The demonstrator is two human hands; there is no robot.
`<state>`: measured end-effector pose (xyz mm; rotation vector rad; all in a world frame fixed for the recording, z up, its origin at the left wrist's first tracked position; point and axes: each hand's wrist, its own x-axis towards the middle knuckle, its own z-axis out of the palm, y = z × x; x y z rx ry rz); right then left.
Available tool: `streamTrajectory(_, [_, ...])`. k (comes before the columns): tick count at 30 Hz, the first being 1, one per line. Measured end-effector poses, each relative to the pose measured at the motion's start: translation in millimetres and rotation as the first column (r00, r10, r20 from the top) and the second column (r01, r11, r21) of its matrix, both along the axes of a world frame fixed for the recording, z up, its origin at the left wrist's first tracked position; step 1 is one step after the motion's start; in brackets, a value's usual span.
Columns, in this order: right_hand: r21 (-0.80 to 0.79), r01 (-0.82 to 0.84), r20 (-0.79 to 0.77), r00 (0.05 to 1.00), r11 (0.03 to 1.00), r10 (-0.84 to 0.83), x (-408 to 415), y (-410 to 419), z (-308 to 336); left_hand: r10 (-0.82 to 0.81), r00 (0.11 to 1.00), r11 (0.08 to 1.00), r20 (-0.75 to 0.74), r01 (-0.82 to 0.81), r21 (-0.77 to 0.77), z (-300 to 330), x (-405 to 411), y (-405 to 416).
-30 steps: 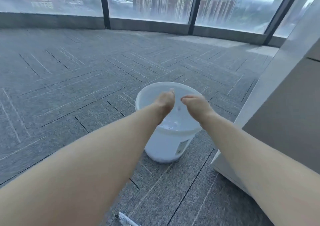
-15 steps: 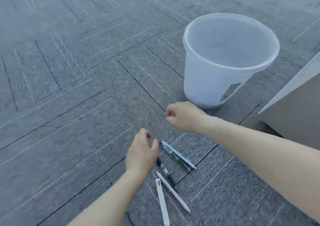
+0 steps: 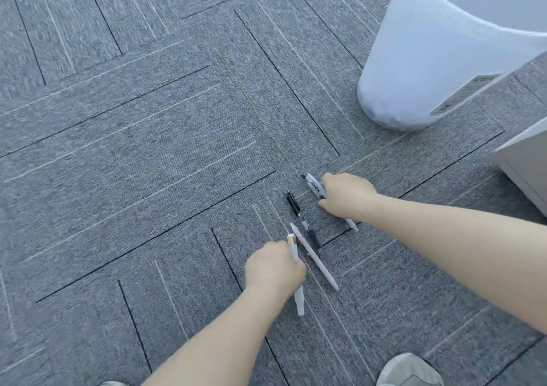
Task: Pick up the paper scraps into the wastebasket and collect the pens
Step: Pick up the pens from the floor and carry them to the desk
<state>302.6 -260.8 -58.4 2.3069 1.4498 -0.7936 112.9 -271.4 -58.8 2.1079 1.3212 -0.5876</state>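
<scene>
Fingers of our left hand (image 3: 273, 268) curl round a white pen (image 3: 297, 276), whose yellow-marked top sticks out above the knuckles and whose lower end shows below the wrist, low over the carpet (image 3: 142, 149). Our right hand (image 3: 347, 196) closes on a second white pen (image 3: 316, 188) with black print; its clip end points up-left past the fingers, and its tip comes out beneath the forearm. Between our two hands lie two more pens on the floor: a black one (image 3: 305, 223) and a pale pink one (image 3: 315, 257), which crosses over it. The pink pen lies just beside our left hand's pen.

We cannot see our fingertips, since the backs of both hands hide them. The wastebasket (image 3: 429, 60) stands well apart at upper right, its rim cut off by the frame; pale shapes at its bottom are too dim to make out. A cabinet corner (image 3: 524, 172) shows at the right edge, and shoe tips (image 3: 410, 371) at the bottom.
</scene>
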Motion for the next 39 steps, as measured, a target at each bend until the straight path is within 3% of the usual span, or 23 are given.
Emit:
streamTrajectory(4, [-0.010,0.047,-0.080,0.996,0.999,-0.047,-1.8,-2.4,-5.1,0.025,1.000,0.999,0.006,-0.025,-0.023,-0.3,4.7,-5.1])
streamTrajectory(8, [0.152,0.233,-0.231,0.953,0.961,-0.194,1.2,-5.0,2.4,0.390,0.913,0.921,0.118,-0.387,-0.051,-0.5,5.0,-2.8])
streamTrajectory(11, [0.137,0.226,-0.178,0.963,0.964,-0.200,-0.4,-12.5,3.7,0.470,0.861,0.882,0.192,-0.462,-0.089,3.2,12.7,-0.5])
streamTrajectory(17, [0.080,0.133,-0.077,0.989,0.988,-0.127,-6.8,-7.2,-5.2,0.495,0.840,0.869,0.224,-0.481,-0.114,-0.5,51.6,-14.7])
streamTrajectory(21, [0.197,0.221,-0.165,0.968,0.955,-0.190,-10.3,-1.6,-2.4,0.496,0.844,0.868,0.204,-0.482,-0.116,-7.5,52.4,-26.7])
streamTrajectory(24, [0.155,0.213,-0.253,0.952,0.965,-0.170,-20.0,3.8,-4.6,0.462,0.868,0.887,0.182,-0.452,-0.092,-9.5,45.8,-24.4])
streamTrajectory(32, [0.103,0.271,-0.201,0.948,0.957,-0.246,-44.6,20.2,-17.6,0.478,0.875,0.877,0.085,-0.468,-0.107,-11.0,37.2,-16.7])
streamTrajectory(39, [0.122,0.334,-0.247,0.922,0.935,-0.297,-26.3,4.5,-15.7,0.569,0.820,0.820,0.070,-0.558,-0.128,-10.1,36.6,-18.6])
